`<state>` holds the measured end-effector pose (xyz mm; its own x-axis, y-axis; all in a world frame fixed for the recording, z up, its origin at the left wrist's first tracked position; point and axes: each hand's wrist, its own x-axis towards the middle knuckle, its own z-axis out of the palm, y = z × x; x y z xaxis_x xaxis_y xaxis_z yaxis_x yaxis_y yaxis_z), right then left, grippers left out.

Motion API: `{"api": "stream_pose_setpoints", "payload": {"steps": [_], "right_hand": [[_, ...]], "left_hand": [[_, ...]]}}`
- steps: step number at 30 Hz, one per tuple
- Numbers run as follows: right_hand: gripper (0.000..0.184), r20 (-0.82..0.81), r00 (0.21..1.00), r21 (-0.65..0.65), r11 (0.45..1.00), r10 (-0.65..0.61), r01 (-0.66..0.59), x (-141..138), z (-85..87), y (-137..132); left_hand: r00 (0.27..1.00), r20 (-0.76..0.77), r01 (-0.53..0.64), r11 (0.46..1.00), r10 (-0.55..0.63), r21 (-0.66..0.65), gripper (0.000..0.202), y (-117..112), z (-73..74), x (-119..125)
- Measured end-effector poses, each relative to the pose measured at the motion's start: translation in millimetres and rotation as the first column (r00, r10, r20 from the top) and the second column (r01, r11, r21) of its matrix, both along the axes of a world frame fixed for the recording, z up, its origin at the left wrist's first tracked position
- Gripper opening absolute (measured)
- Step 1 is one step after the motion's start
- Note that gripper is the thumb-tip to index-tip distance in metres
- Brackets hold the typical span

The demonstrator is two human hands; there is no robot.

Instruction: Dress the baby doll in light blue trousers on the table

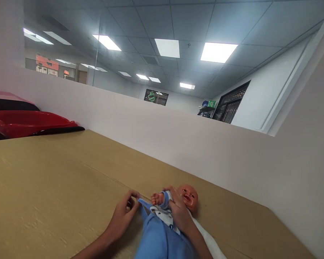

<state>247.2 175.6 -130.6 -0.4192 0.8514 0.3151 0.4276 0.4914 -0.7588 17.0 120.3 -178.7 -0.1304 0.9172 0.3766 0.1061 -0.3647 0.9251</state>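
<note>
A baby doll lies face up on the tan tabletop, its head toward the wall. It wears a white top with blue cuffs and a printed animal face, and blue cloth covers its lower body. My left hand pinches the end of a blue strap to the left of the doll. Across the doll's chest, my right hand is closed around its sleeved arm near the blue cuff. The doll's small hand sticks out past my fingers. White cloth lies partly under my right forearm.
A red plastic basin stands at the far left, beside black and pink items. A white half wall runs along the table's far side, with a glass window above it. A seam crosses the tabletop.
</note>
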Motion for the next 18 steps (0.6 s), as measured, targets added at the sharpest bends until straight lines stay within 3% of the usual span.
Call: {"api": "stream_pose_setpoints", "payload": {"steps": [3,10,14,18], "right_hand": [[0.042,0.021,0.998,-0.022,0.998,0.052,-0.052,-2.1,-1.1,1.4],[0.044,0.021,1.000,-0.035,0.999,-0.024,0.024,-4.7,-1.2,3.7],[0.047,0.110,0.983,-0.078,0.987,0.148,-0.140,-8.9,6.7,-8.1],[0.048,0.114,0.926,-0.179,0.924,0.360,-0.338,-15.6,20.6,-22.3]], "left_hand": [[0.999,0.040,0.028,0.999,-0.030,0.042,0.044,2.6,-2.6,-1.9],[0.984,0.140,0.091,0.988,-0.109,0.127,0.041,-3.1,2.9,3.1],[0.978,0.191,0.070,0.993,-0.088,0.098,0.050,-0.4,3.8,3.5],[0.948,0.274,0.174,0.985,-0.164,-0.014,0.059,9.9,-3.3,4.5]]}}
